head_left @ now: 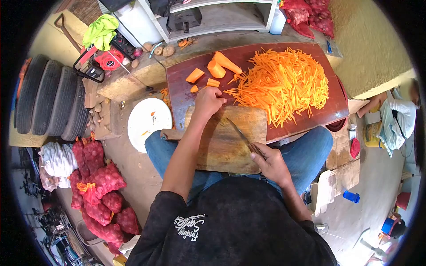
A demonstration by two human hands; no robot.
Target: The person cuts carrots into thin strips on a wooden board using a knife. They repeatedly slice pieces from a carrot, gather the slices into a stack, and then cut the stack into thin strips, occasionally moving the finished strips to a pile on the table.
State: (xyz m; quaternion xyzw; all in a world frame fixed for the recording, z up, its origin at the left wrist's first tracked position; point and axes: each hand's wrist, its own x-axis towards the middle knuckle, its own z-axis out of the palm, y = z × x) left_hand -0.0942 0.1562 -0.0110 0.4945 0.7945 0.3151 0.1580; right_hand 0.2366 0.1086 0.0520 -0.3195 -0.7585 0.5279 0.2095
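My right hand [271,165] is wrapped round the handle of a knife [241,134], its blade slanting up and left over a worn wooden cutting board [226,150]. The board lies across my lap. My left hand [210,103] is at the board's far edge with curled fingers, and whatever they hold is hidden. Just beyond it lie a small carrot piece [213,82] and a smaller carrot chunk [194,89]. Farther off are a carrot block [195,75] and larger peeled carrots [216,69]. A big heap of carrot sticks [284,84] spreads over the reddish-brown tabletop [182,99].
A white round lid or basin [137,119] stands left of my knee. Red mesh sacks [100,199] and stacked tires [53,97] fill the left side. A grey shelf [222,22] is behind the table. Another person's arm [372,104] shows at the right.
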